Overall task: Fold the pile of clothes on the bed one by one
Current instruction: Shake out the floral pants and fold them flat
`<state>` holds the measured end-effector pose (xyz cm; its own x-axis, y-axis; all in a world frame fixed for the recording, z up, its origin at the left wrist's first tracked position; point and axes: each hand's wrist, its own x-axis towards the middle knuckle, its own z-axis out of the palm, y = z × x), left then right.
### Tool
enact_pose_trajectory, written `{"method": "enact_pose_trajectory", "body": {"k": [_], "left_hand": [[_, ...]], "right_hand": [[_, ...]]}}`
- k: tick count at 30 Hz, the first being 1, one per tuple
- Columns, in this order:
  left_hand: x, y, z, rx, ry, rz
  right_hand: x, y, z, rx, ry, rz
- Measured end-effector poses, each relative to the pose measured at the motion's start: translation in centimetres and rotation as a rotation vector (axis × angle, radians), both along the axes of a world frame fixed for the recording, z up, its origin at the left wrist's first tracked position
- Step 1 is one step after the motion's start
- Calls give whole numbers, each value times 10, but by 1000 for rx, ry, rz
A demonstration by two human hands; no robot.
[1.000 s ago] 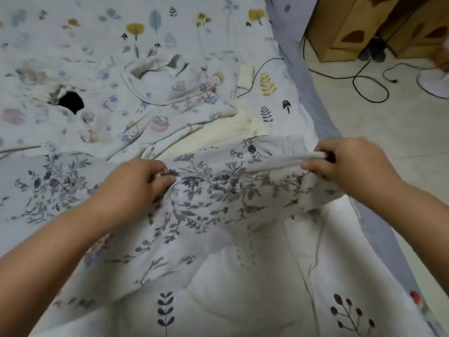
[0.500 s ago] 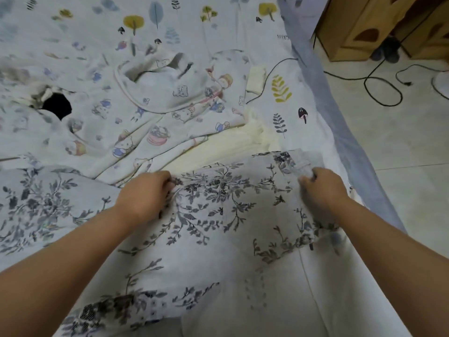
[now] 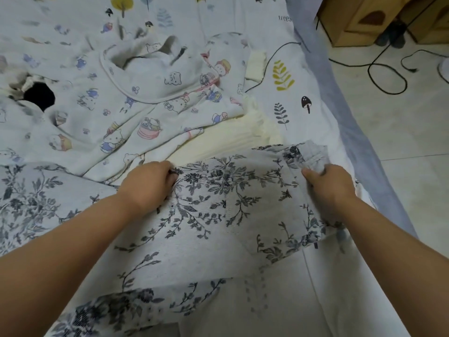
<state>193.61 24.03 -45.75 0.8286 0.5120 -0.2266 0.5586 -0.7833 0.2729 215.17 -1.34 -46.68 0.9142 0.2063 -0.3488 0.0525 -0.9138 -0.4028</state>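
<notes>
While both hands, left (image 3: 148, 184) and right (image 3: 328, 188), pinch the floral garment's (image 3: 218, 205) far edge, its length trails leftward across the bed (image 3: 291, 93).

bedsheet (image 3: 286, 98): white, printed with leaves, trees and a mushroom, fills upper centre | black cable (image 3: 274, 59): runs across sheet, upper right of centre | floor (image 3: 413, 147): pale tiles, right edge | black cords (image 3: 386, 76): looped on floor, upper right | wooden furniture (image 3: 352, 23): top right corner
</notes>
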Motion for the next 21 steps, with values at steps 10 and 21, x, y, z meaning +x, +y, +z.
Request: {"method": "enact_pose_trajectory", "body": {"k": [10,21], "left_hand": [[23,-12,91,-391,-111,-72],[44,-105,3,244,97,-209]], "right_hand": [[11,-111,127,160,84,19],[1,-158,33,-343,160,-140]]}}
